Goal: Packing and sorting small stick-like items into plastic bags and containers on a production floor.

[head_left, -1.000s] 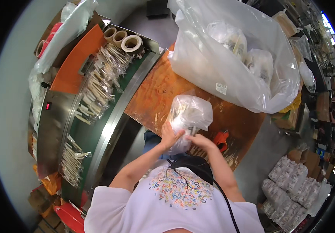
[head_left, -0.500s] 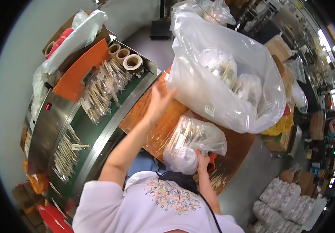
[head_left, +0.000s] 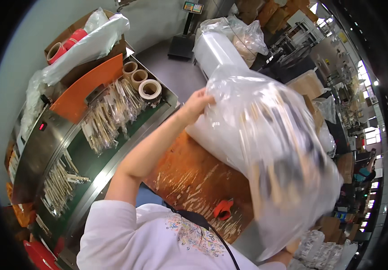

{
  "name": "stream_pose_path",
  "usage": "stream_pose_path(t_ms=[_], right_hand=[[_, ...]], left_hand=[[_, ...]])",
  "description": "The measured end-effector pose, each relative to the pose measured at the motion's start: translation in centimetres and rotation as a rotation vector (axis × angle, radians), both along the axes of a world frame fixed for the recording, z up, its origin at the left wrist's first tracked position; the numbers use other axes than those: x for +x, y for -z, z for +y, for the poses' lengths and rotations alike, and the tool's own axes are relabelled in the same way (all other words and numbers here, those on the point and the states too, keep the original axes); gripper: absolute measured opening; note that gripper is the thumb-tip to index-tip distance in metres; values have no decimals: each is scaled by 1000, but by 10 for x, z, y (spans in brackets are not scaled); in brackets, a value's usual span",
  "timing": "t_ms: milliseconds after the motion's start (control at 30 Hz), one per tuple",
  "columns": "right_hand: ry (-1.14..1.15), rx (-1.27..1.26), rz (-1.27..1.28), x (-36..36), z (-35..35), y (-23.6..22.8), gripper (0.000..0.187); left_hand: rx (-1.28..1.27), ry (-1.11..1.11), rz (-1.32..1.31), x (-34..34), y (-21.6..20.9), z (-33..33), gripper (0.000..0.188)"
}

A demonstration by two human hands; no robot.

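Note:
My left hand (head_left: pixel 198 104) grips the gathered rim of a large clear plastic bag (head_left: pixel 218 141), which spreads over the far right of the brown table. Close in front, smeared by motion, is a smaller clear bag (head_left: pixel 288 162) filled with what look like packets of wooden sticks. At its lower end my right hand (head_left: pixel 293 246) is closed on the plastic, the fingers partly hidden. Where one bag overlaps the other is hard to make out.
On the left, a green conveyor belt (head_left: pixel 108 157) carries several wrapped wooden-stick packets (head_left: pixel 111 114) and cardboard rolls (head_left: pixel 150 90). A red-orange tape roll (head_left: pixel 223 209) lies on the worn tabletop (head_left: pixel 189 166). Bagged bundles (head_left: pixel 322 249) stand at the lower right.
The smaller bag has left the tabletop, lifted up and right with my right hand. My left hand, open before, has closed on the large bag's rim. The tape roll is now uncovered.

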State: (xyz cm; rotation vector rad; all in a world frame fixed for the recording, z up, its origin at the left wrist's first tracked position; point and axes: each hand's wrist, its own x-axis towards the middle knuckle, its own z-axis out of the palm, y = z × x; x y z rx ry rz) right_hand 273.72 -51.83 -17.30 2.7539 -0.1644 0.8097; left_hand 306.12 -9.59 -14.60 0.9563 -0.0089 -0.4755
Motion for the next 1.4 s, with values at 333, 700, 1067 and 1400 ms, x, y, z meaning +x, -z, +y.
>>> stream_pose_path(t_ms=[333,700,1067,1400], right_hand=[[-324,-1250,-128,333,208,-26,44],[71,9,191,335,235,-73,33],[96,289,533,408,221,0,44],[-399,-101,941,433,274,44,45]], left_hand=[[289,-186,-542,51,31,-14,57],[203,342,-237,78,18,9,78],[-215,85,0,141,16,-50,45],[-590,97,-326,97,-43,-31,55]])
